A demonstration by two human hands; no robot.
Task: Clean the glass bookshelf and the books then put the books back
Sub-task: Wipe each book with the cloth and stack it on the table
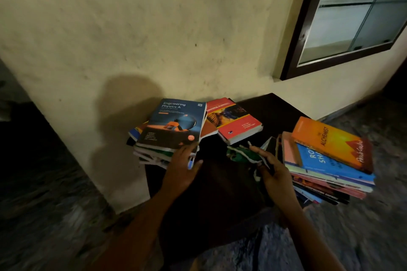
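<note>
Three lots of books lie on a low dark table. A blue physics book tops the left stack. My left hand rests against that stack's near edge, fingers straight. A red book lies alone at the back. On the right, an orange book tops a tall stack, over a blue book. My right hand holds a green and white cloth just left of that stack. The glass bookshelf with a dark frame is set in the wall at the upper right.
A cream wall stands right behind the table. Grey mottled floor lies to the right and front, and a dark area fills the left.
</note>
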